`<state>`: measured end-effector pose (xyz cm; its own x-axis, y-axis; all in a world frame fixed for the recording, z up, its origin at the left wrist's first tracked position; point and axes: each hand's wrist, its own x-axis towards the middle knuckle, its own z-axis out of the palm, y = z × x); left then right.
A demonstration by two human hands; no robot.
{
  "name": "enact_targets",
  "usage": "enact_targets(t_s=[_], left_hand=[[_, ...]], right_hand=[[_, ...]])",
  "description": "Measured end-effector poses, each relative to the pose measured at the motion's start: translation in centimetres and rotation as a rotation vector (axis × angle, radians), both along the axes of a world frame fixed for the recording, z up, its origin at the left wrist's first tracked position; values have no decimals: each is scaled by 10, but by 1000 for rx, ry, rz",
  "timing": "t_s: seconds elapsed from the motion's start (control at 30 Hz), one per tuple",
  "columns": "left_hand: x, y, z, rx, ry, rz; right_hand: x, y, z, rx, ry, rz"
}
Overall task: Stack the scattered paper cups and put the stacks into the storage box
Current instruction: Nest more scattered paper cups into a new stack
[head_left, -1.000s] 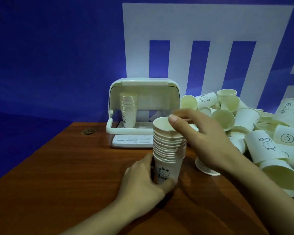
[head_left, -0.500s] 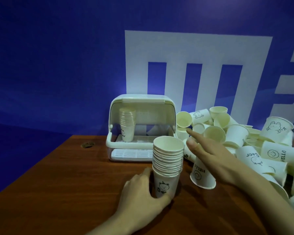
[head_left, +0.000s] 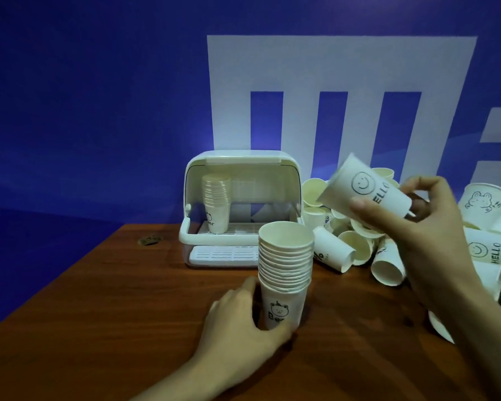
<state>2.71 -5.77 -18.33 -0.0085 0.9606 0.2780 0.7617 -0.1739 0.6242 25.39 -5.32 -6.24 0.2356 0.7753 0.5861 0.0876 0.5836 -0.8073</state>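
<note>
We note one finished stack (head_left: 216, 202) standing inside the storage box (head_left: 241, 205). In front of the box, our left hand (head_left: 245, 319) wraps the base of a growing stack (head_left: 285, 273). Right of the box, our right hand (head_left: 417, 227) pinches a loose cup (head_left: 365, 189), bottom raised. Right of the box, a large scattered pile (head_left: 359, 244) remains unstacked.

The wooden table (head_left: 104, 328) carries the storage box (head_left: 240, 209), cup stack (head_left: 284, 273) and loose cups (head_left: 388, 256).
</note>
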Motion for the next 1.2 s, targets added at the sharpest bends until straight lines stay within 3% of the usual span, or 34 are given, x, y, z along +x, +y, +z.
enact_targets(t_s=[0.17,0.4,0.7,0.87,1.03,1.2], left_hand=[[1,1,-5,-2,3,0],[1,1,-7,56,-48,-46],[1,5,-12,66,-77,-45],[2,4,-8,49,-106,-63],[4,1,-4,54,-114,-72],[3,-2,-3,40,-136,-89]], right_hand=[[-34,-12,-4,120,-152,-40],[-50,-6,-15,96,-146,93],[-50,-2,-21,-2,-340,-116],[-53,2,-20,-57,-262,7],[-56,8,-36,-125,-365,29],[-49,9,-30,-121,-203,143]])
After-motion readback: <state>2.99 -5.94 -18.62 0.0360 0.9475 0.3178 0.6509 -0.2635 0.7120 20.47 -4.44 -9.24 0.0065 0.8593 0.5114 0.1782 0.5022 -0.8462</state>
